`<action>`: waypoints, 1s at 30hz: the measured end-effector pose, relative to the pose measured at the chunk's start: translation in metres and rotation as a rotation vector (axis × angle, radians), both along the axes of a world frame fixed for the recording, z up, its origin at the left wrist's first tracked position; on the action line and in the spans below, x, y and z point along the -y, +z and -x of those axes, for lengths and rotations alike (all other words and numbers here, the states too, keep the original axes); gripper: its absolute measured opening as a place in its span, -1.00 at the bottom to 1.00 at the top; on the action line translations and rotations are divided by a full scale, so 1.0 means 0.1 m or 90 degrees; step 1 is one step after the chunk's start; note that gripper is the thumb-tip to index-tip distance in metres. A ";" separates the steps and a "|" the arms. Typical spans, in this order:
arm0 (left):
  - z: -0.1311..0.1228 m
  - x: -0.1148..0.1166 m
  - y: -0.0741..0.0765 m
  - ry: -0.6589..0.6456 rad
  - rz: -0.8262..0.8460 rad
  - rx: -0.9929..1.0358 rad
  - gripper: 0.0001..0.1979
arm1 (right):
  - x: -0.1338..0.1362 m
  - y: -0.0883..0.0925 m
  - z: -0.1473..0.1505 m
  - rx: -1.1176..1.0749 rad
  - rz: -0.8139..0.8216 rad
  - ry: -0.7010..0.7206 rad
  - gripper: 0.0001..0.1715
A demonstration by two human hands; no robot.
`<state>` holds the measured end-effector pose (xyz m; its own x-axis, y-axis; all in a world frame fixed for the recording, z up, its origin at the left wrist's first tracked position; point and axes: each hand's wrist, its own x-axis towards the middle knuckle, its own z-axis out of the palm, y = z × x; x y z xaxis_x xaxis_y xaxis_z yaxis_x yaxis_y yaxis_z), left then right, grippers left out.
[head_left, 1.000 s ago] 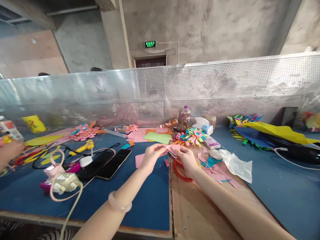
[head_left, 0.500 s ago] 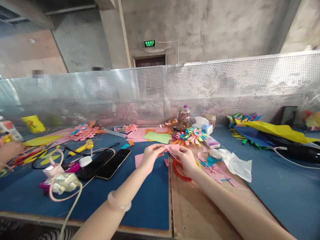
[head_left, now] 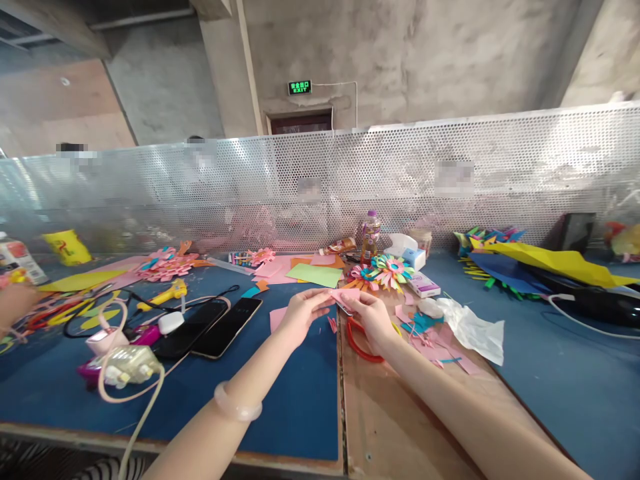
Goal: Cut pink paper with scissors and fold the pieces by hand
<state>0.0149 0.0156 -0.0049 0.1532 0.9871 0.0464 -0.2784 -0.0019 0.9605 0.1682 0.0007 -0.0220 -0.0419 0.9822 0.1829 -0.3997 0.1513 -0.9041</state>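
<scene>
In front of me, both hands meet over the seam between the blue mat and the brown board. My left hand (head_left: 305, 313) pinches the edge of a small piece of pink paper (head_left: 346, 295). Opposite it, my right hand (head_left: 375, 320) is closed around scissors with red handles (head_left: 364, 348); one handle loop hangs below the palm. A short length of blade shows under the paper, and the fingers hide the rest. Another pink sheet (head_left: 277, 320) lies beside my left wrist, and pink paper scraps (head_left: 435, 350) lie right of my right hand.
Two phones (head_left: 227, 327), cables and a yellow glue gun (head_left: 165, 295) lie to the left. Behind my hands are a green sheet (head_left: 315, 274), a paper flower (head_left: 393, 272) and a drink bottle (head_left: 371, 237). A perforated metal partition (head_left: 280, 200) stands behind. Another person's hand (head_left: 17, 303) shows at far left.
My hands, the pink paper and the scissors stay almost where they were. At far left, the other person's hand has shifted slightly and is blurred.
</scene>
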 end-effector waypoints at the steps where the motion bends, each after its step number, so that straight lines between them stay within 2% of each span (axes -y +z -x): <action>1: 0.00 0.00 0.00 -0.005 0.006 0.004 -0.72 | 0.00 0.00 0.00 0.003 0.002 -0.002 -0.63; 9: 0.00 0.02 0.02 -0.006 0.005 0.015 -0.75 | -0.03 -0.02 0.00 -0.001 0.004 -0.012 -0.67; 17: -0.01 0.02 0.06 -0.008 0.003 -0.018 -0.67 | 0.00 -0.01 -0.01 0.011 0.007 -0.019 -0.66; 24: -0.04 0.04 0.02 0.034 -0.065 -0.144 -0.68 | -0.03 -0.04 0.01 0.002 -0.012 0.012 -0.67; 30: -0.05 0.05 0.01 0.068 -0.053 -0.132 -0.71 | -0.03 -0.06 0.03 -0.021 -0.022 0.022 -0.66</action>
<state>0.0197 0.0109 -0.0042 0.0635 0.9923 0.1060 -0.0699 -0.1016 0.9924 0.1649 0.0042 -0.0276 -0.0688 0.9732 0.2192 -0.4341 0.1687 -0.8849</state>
